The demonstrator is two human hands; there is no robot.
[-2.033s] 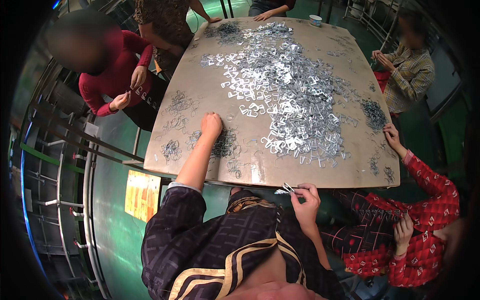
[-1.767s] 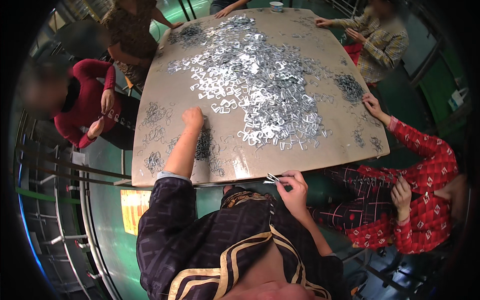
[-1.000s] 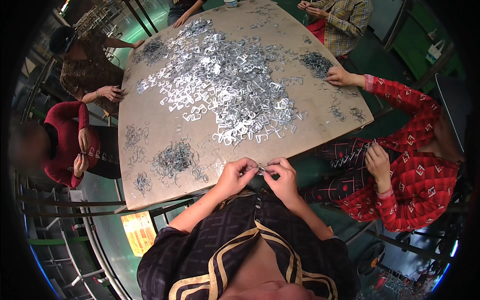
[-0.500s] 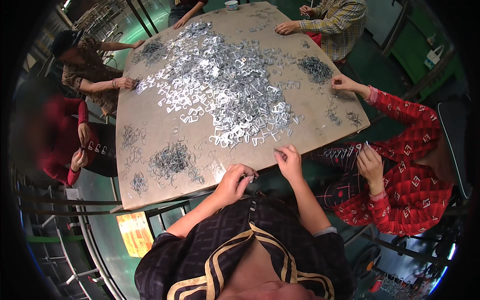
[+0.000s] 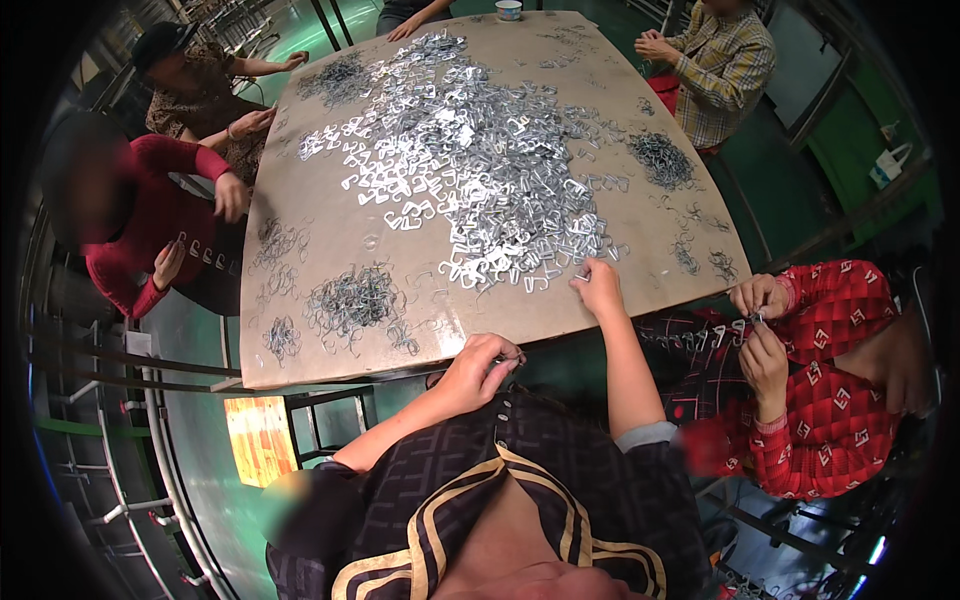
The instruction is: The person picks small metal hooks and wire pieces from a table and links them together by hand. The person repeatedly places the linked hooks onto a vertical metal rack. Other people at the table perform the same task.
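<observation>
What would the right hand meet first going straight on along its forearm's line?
Probably the near right edge of the pile of silver metal hooks, just beyond the right hand; its height is hard to judge.

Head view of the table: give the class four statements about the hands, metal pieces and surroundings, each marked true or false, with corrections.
1. The right hand is nearer the large silvery pile than the left hand is. True.
2. The white tub stands at the near edge of the table. False: it stands at the far edge.
3. A darker heap of thin pieces lies left of the silvery pile. True.
4. The co-worker in red patterned clothing rests both hands flat on the table. False: they are close together beyond its edge.
</observation>
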